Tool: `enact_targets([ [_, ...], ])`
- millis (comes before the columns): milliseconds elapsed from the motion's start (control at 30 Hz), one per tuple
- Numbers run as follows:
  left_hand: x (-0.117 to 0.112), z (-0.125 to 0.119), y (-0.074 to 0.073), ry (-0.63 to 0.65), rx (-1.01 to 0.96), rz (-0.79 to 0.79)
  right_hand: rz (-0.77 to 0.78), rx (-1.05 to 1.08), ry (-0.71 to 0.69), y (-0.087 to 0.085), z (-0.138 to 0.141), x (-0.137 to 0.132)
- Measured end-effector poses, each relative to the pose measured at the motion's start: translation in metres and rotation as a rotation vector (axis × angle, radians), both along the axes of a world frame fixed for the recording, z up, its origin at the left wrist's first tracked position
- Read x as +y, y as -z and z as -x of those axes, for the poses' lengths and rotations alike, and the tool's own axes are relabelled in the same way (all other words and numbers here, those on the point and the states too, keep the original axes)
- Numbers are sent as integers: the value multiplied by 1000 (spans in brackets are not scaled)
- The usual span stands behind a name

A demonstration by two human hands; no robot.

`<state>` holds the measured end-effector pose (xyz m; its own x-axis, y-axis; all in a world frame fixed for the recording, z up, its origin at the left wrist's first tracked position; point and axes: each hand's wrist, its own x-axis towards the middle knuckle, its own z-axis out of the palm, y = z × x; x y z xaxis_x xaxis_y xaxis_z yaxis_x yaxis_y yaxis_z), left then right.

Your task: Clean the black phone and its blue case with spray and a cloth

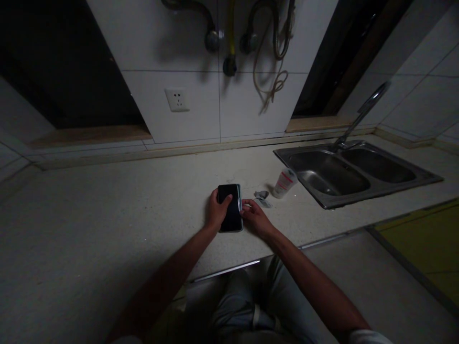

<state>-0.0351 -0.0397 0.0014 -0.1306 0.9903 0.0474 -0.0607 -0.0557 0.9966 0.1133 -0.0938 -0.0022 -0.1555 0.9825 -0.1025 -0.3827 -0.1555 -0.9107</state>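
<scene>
A black smartphone [232, 217] in a pale case is held screen up over the pale countertop, its long side pointing away from me. My left hand [215, 210] wraps its left edge, with the thumb lying across the screen. At the phone's right edge is my right hand [255, 217], its fingers bent and pinched together against the case rim. Whether something small sits between those fingertips I cannot make out. Just right of the phone, a crumpled grey scrap [263, 198] lies on the counter.
A white plastic cup [285, 183] with red print stands beside the steel double sink [324, 203], whose tap [366, 107] rises behind. The countertop [107, 215] stretches left. A socket [177, 100], pipes and a looped cord [278, 86] are on the tiled wall.
</scene>
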Motion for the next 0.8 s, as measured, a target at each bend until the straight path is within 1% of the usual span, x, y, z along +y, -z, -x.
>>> enact_targets([
  [167,-6,-3,-6,103,-48,-4,-37,-36,-37,-2,1,-2],
  [300,-7,-3,-5,59,-16,-16,-105,-137,-50,-1,0,-1],
  [467,-7,-1,2,42,159,-18,-95,-209,-109,4,1,4],
  [533,-10,0,3,39,227,-13,-95,-275,-89,6,2,6],
  [633,-15,-1,1,48,267,-5,-93,-417,-34,6,4,8],
  [733,-14,-2,1,52,215,-22,-102,-477,-13,5,5,7],
  [800,-9,-2,3,50,102,-22,-121,-451,4,5,5,5],
])
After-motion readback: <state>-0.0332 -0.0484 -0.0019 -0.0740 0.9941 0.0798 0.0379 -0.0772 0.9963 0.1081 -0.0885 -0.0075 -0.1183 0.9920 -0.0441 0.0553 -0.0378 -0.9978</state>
